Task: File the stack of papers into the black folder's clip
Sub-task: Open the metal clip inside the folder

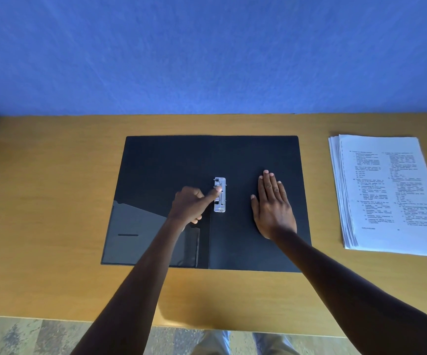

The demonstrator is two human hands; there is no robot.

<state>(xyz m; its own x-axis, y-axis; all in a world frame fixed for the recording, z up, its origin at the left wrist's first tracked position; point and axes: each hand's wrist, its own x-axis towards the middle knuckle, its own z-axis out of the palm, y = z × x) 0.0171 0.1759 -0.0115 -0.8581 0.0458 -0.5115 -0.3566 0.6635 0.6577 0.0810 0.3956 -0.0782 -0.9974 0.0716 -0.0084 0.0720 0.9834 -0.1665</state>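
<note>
On the wooden desk [53, 201], the black folder [171, 160] lies open and flat, its metal clip [220, 194] sitting just right of the spine. The stack of papers [386, 193] rests well apart, on the desk to the right of the folder, untouched.

We judge the step in hand to be releasing the clip. To do it well, we press or lift the lever with one fingertip, keep the force along the clip's length, and hold the cover steady so that the folder does not slide. We open the clip fully before we fetch the papers.

The left hand [188, 204] is mostly curled, with the index finger extended and its tip touching the upper part of the clip; it grips nothing. The right hand [272, 203] lies open and flat, palm down, fingers together, pressing the right inner cover just beside the clip. Whether the lever is up or down we cannot tell.
</note>
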